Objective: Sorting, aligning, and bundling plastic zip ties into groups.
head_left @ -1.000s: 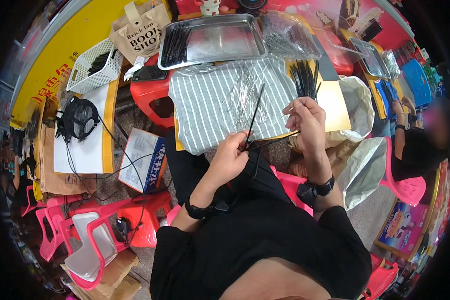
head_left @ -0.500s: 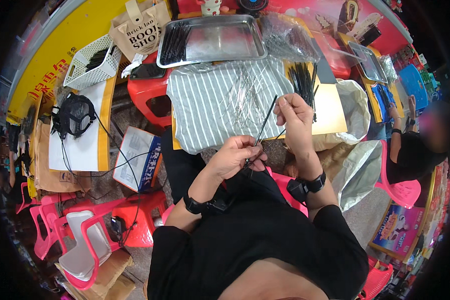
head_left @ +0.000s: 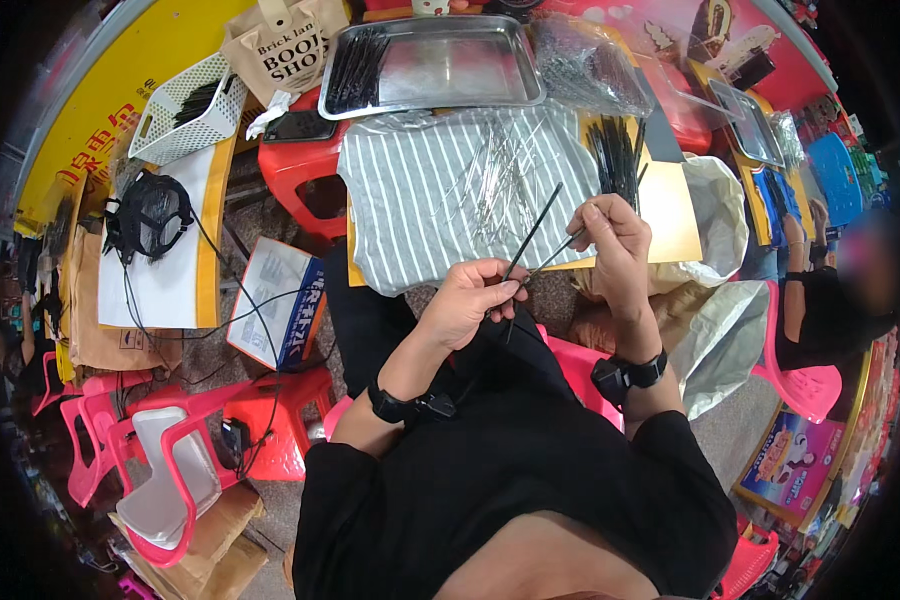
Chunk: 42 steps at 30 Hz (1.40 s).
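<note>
My left hand (head_left: 467,308) is closed in a pinch, just off the near edge of a grey-and-white striped cloth (head_left: 395,220). From its fingers a thin black stick (head_left: 538,225) slants up to the right. A second thin dark strip (head_left: 552,258) runs between both hands. My right hand (head_left: 617,245) pinches its upper end between thumb and fingers. Below my left fingers a short dark end hangs down. Scattered on the cloth lie many thin silvery wires (head_left: 500,180). A bundle of black sticks (head_left: 615,155) lies just beyond my right hand.
At the back, a metal tray (head_left: 440,105) holds more black sticks. Beside it are a clear plastic bag (head_left: 595,75) and a red stool (head_left: 295,190) bearing a phone. A white basket (head_left: 160,145) stands left. Right are open sacks (head_left: 715,350) and another person in black (head_left: 830,315).
My right hand has moved slightly right and down, now pinching the end of a strip reaching to my left hand. My left hand stays near its place, its fingers shifted.
</note>
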Available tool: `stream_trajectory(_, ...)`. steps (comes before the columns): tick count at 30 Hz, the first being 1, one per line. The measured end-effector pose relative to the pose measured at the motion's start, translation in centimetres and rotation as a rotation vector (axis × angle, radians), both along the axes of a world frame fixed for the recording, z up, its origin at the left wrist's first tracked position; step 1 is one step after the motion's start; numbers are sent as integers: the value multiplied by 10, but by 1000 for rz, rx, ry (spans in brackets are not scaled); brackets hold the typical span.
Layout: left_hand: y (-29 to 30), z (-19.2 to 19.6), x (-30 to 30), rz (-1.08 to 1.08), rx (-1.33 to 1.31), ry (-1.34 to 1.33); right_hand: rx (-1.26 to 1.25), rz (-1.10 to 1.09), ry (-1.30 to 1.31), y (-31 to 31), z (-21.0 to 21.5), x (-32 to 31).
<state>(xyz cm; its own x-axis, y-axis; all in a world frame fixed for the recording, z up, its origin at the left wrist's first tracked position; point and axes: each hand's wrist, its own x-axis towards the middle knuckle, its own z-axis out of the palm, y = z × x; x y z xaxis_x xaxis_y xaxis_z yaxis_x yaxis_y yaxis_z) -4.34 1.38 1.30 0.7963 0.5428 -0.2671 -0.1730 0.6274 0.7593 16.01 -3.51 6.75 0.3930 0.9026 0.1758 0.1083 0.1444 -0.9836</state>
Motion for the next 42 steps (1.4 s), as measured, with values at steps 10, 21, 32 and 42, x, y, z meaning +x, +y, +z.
stream_trajectory(10, -3, -6, -4, 171, 72, 124, -5, 59, 544, -4, -8, -17)
stream_trajectory(21, -6, 2, 0, 266, 99, 72, -5, -63, 58, -12, -44, -71)
stream_trajectory(32, 18, 3, -14, 245, 121, 135, -139, 36, 260, -5, -28, -55)
stream_trajectory(42, 274, 16, -45, 727, 1150, 768, -84, -104, 241, -30, -40, -17)
